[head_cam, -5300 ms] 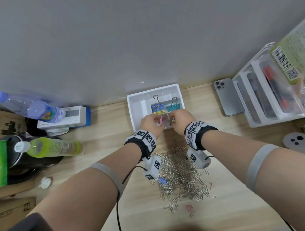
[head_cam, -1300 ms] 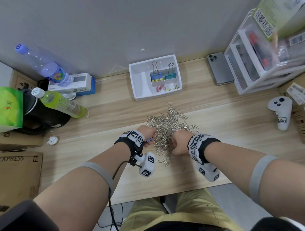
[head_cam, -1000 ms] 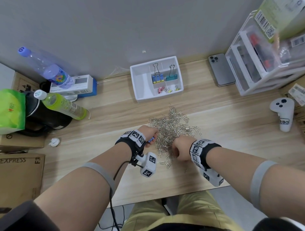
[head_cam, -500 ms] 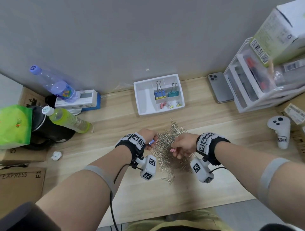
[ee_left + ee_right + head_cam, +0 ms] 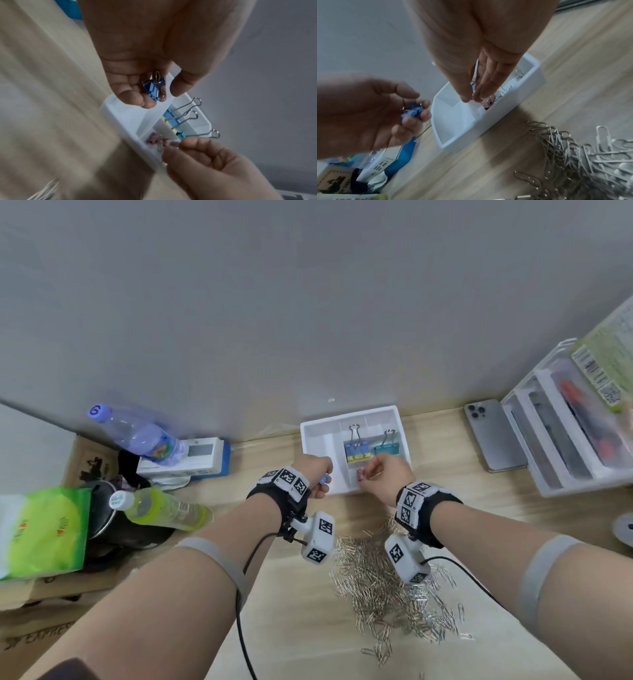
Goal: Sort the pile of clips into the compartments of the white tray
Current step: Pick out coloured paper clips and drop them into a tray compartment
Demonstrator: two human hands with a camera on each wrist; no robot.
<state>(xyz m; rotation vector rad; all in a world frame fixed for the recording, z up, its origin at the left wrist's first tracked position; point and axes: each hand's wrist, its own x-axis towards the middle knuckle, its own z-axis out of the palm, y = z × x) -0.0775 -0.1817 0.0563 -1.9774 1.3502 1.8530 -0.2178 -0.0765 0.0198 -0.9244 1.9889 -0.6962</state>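
Observation:
The white tray stands against the wall, with large blue-yellow and teal binder clips upright in its back compartments. My left hand hovers at the tray's front left edge and pinches a small blue binder clip. My right hand is over the front middle compartment, its fingertips pinching a small pink binder clip by the wire handle. More pink clips lie in that compartment. The pile of silver paper clips lies on the desk below my wrists.
A phone and a clear drawer unit sit to the right of the tray. To the left are a white-and-blue box, two bottles, a black kettle and a green packet.
Both hands have left the pile and moved up to the tray, the left carrying the blue clip and the right the pink one. The view has shifted toward the wall.

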